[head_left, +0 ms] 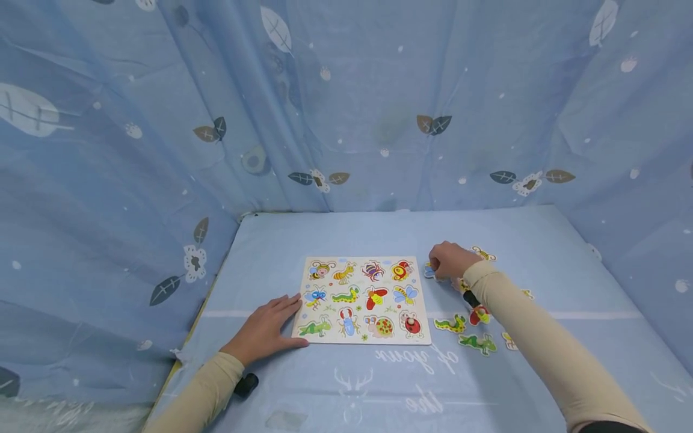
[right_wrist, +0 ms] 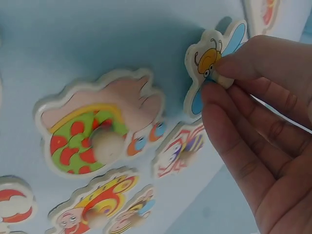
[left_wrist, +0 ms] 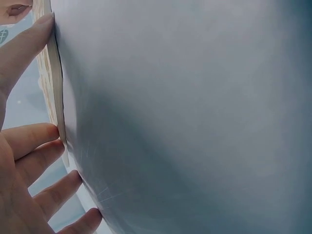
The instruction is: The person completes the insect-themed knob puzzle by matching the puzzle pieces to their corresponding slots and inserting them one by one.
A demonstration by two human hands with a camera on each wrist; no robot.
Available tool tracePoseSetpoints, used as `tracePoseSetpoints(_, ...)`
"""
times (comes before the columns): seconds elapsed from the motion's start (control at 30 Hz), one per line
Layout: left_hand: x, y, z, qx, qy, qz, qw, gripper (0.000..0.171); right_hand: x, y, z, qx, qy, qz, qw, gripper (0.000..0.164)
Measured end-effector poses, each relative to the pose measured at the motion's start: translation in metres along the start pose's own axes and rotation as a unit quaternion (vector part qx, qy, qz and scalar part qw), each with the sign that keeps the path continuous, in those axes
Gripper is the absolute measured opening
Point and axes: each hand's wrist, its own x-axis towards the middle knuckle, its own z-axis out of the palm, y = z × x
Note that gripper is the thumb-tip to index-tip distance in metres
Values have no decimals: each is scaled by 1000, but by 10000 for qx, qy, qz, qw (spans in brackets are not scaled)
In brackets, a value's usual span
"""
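From the head view, I see the left hand (head_left: 265, 328) spread along the left edge of the board (head_left: 359, 276), while the right hand (head_left: 455, 260) is bent over the dragonfly (head_left: 429, 270), just beyond the board's upper right corner. The left wrist view shows that hand's fingers apart and nearly straight, thumb and two fingertips against the board's edge, nothing gripped; the board looks stiff and flat, easily steadied by its rim. In the right wrist view, thumb and fingertips close on the dragonfly's knob (right_wrist: 224, 80), near the snail (right_wrist: 131, 97); whether the dragonfly is off the cloth, I can't tell. It looks like light, rigid wood, hardly fragile, perhaps slick on its painted face, so the knob seems the place to pinch.
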Motion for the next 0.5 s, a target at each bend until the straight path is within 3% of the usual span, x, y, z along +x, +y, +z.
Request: tracePoseSetpoints(0.5, -1, 2, -1, 12, -14, -23, 10000, 98, 3, -61, 15, -124, -213, -1053, 9941, 8)
